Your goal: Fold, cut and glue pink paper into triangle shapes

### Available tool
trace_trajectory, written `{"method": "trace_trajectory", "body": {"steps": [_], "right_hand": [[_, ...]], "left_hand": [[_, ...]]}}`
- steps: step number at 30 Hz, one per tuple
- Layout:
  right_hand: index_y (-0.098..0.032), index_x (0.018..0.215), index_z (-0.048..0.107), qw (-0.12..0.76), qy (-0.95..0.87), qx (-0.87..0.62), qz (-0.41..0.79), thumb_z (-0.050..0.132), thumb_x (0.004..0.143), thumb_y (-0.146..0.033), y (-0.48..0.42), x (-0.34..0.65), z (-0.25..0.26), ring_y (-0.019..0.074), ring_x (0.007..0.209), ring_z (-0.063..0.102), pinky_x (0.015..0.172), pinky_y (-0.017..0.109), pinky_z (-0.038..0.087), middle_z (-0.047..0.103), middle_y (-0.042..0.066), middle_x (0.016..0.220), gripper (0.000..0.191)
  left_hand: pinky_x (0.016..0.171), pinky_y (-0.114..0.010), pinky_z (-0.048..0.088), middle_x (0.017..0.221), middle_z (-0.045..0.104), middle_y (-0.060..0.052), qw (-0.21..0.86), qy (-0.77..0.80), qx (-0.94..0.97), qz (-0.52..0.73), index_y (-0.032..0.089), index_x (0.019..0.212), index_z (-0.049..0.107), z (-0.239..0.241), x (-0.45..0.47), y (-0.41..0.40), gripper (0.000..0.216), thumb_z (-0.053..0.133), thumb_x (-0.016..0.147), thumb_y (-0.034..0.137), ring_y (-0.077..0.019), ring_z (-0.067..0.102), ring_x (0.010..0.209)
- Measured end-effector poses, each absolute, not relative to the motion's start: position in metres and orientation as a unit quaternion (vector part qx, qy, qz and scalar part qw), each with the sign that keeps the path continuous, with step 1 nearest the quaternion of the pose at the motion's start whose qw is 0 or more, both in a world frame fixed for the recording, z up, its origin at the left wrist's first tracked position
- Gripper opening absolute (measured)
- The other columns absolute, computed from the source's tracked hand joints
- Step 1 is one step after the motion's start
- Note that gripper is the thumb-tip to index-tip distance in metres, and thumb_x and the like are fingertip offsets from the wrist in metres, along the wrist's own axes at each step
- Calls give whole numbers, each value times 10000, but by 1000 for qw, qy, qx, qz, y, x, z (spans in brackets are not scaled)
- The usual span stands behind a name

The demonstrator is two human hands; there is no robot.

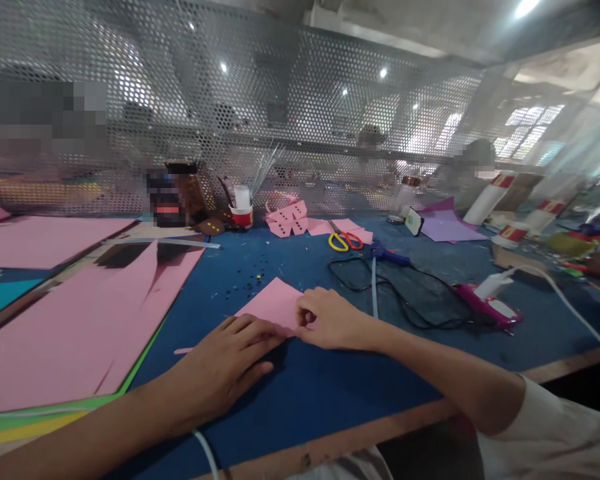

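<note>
A small pink paper piece (274,301) lies on the blue table top (330,393) in front of me. My left hand (225,363) rests flat on its near left part, fingers stretched out toward the right. My right hand (325,319) is curled at the paper's right edge, with thumb and fingertips pinched on that edge. Part of the paper is hidden under both hands.
Large pink sheets (75,320) over green and yellow ones lie at the left. Behind are yellow-and-red scissors (344,240), a blue glue gun (387,255) with black cable, a pink tool (485,303), folded pink paper (286,219), a cup (242,212) and a perforated metal screen (300,120).
</note>
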State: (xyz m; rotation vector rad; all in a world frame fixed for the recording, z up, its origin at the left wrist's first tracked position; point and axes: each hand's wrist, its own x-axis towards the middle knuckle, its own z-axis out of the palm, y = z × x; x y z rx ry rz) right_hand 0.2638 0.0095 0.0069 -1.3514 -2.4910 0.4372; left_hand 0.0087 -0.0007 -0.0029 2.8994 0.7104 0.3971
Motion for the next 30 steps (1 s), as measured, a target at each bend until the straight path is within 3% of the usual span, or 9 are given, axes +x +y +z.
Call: {"method": "trace_trajectory", "body": {"steps": [8, 12, 15, 22, 26, 30], "right_hand": [[-194, 849, 624, 67, -883, -451, 114, 668, 839, -352, 18, 254, 17, 207, 897, 539, 739, 305, 342, 623, 55, 947, 165], [-188, 887, 619, 92, -887, -439, 108, 630, 879, -426, 19, 245, 16, 223, 952, 525, 776, 327, 344, 610, 71, 1010, 238], [-189, 887, 608, 113, -886, -436, 115, 642, 868, -374, 17, 243, 14, 209, 943, 513, 778, 325, 333, 604, 56, 1011, 190], [-187, 873, 593, 128, -883, -433, 127, 693, 816, -318, 16, 244, 11, 196, 929, 494, 772, 316, 305, 598, 36, 988, 174], [-194, 864, 595, 138, -875, -447, 123, 705, 800, -335, 16, 241, 7, 203, 933, 494, 764, 320, 304, 595, 29, 971, 190], [-203, 870, 603, 152, -871, -452, 120, 711, 793, -372, 17, 238, 2, 215, 950, 502, 789, 337, 319, 596, 28, 971, 216]], "left_hand": [[1015, -379, 448, 1284, 605, -53, 139, 258, 943, 160, 287, 1331, 585, 0, 7, 0, 342, 453, 1030, 194, -208, 523, 1195], [1001, -383, 450, 1256, 614, -60, 137, 253, 942, 172, 268, 1289, 609, -1, 6, -1, 334, 464, 1011, 154, -211, 535, 1178], [984, -369, 453, 1205, 632, -60, 135, 264, 937, 186, 247, 1225, 625, -2, 3, 1, 291, 462, 1006, 147, -203, 554, 1141], [736, -318, 440, 873, 631, -26, 149, 391, 897, 140, 195, 880, 624, 6, -12, 14, 88, 618, 925, 269, -207, 575, 838], [727, -297, 416, 861, 623, -15, 210, 422, 874, 120, 202, 831, 641, 11, -15, 19, 142, 651, 899, 326, -201, 572, 841], [755, -303, 397, 867, 618, -15, 205, 429, 871, 125, 202, 824, 643, 8, -15, 20, 147, 641, 899, 329, -206, 561, 867]]}}
